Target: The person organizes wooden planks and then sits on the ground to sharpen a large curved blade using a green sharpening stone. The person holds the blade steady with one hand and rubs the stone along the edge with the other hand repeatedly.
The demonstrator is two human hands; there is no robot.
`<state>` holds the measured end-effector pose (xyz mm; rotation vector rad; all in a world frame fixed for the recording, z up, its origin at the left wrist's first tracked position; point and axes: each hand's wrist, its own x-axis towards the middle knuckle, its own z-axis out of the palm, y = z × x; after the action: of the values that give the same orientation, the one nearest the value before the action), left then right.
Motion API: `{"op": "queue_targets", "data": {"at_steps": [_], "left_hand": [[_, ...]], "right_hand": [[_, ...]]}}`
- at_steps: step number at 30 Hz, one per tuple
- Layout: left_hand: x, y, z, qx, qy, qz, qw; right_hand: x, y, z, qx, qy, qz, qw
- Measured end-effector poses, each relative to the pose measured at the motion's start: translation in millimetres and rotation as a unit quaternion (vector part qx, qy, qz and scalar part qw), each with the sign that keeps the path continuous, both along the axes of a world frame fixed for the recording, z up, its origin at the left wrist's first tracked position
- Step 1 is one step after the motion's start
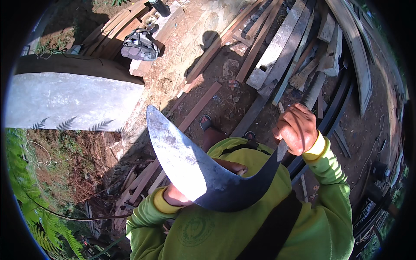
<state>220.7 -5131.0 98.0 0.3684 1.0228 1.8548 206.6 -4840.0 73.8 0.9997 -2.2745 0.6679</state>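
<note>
A large sickle (pixel 186 162) with a broad, curved, grey blade lies across the front of my body. Its tip points up and to the left, and bright sunlight falls on the left part of the blade. My right hand (pixel 298 129) is closed around the base of its long dark handle (pixel 314 89), which runs up to the right. Behind the blade is my left hand (pixel 232 166), mostly hidden by the metal. Its bent fingers show past the inner edge, close together against the blade, and the wrist shows below the outer edge.
Timber beams (pixel 277 45) and planks lie ahead and to the right. A pale slab (pixel 73 102) stands at the left, above fern leaves (pixel 26 195). A grey bag (pixel 141 44) sits on boards near a dark bottle (pixel 160 8). My sandalled foot (pixel 206 122) is on bare earth.
</note>
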Motion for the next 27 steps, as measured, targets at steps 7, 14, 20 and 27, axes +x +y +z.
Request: {"op": "queue_targets", "data": {"at_steps": [7,14,20,27], "left_hand": [[6.6,9.7,8.8,-0.041,0.036,0.077,0.996],[-0.5,-2.0,5.0,-0.048,-0.020,-0.027,0.998],[10.6,0.1,-5.9,-0.036,0.035,0.082,0.995],[3.8,-9.6,-3.2,0.017,0.040,-0.016,0.999]], "right_hand": [[2.3,-2.3,1.2,0.000,-0.005,0.008,1.000],[3.0,-2.8,1.8,-0.002,-0.020,0.014,1.000],[1.9,-3.0,5.3,0.003,0.018,-0.001,1.000],[1.3,-2.5,8.8,0.027,0.045,-0.010,0.999]]}}
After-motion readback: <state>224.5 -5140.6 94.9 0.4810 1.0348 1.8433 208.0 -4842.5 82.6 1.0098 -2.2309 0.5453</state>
